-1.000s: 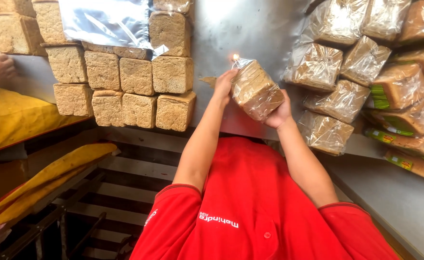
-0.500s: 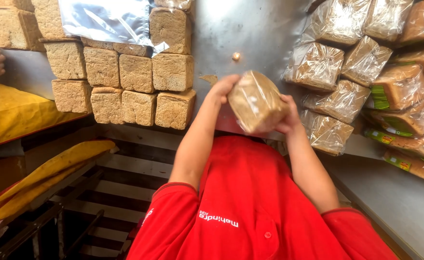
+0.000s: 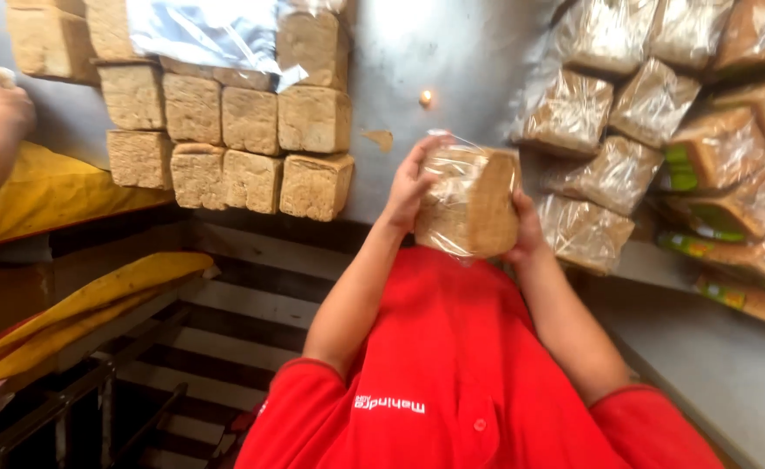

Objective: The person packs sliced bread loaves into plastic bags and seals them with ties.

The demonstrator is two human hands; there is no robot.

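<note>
You've turned the bagged loaf (image 3: 469, 201) from tilted to upright and drawn it nearer your chest. Your left hand (image 3: 410, 184) and right hand (image 3: 526, 230) now clasp its sides.

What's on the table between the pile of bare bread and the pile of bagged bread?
In the head view, between the unwrapped loaves and the bagged loaves, the steel table is mostly bare: only two small crumbs, plus the bagged loaf held in both hands.

Your left hand (image 3: 410, 187) and right hand (image 3: 526, 230) grip a brown sliced bread loaf in clear plastic bag (image 3: 469, 201) above the grey steel table (image 3: 452, 69).
</note>
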